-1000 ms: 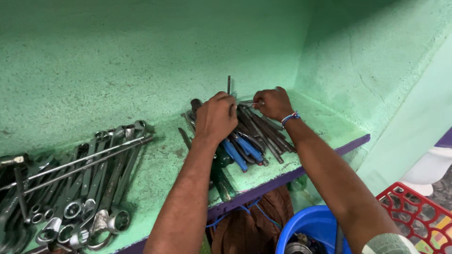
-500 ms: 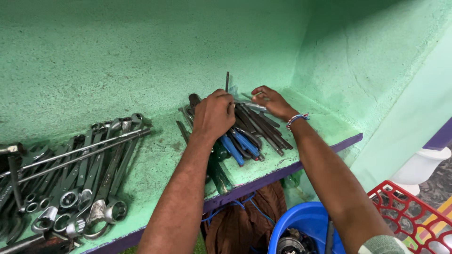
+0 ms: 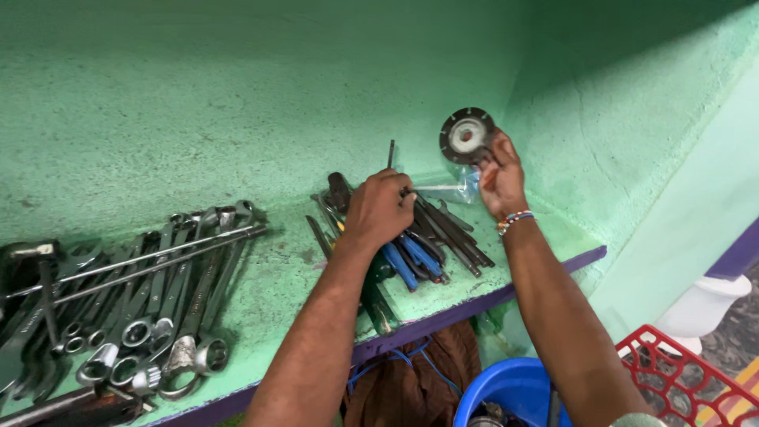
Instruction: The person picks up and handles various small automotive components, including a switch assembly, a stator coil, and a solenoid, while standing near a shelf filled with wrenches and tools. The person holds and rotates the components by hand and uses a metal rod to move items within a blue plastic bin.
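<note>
Holding a round cutting disc (image 3: 466,135) upright by its lower edge, the right hand (image 3: 498,180) pinches it w/ fingers closed, flat face toward the camera, above the shelf's (image 3: 316,261) rear corner; disc is circular, so no long axis; left hand (image 3: 379,209) rests palm-down, fingers curled over a pile of dark chisels and blue-handled pliers (image 3: 411,237), long axes running back-to-front; spanners (image 3: 150,316) lie well apart at left; blue bucket (image 3: 514,387) below.

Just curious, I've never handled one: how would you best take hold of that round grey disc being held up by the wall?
Probably by its rim, as the right hand does now: fingers pinch the lower edge of the disc from below. It is thin and flat, held upright facing outward, so the edge is the only easy grip; the pale hub in the middle offers little to hold.
</note>
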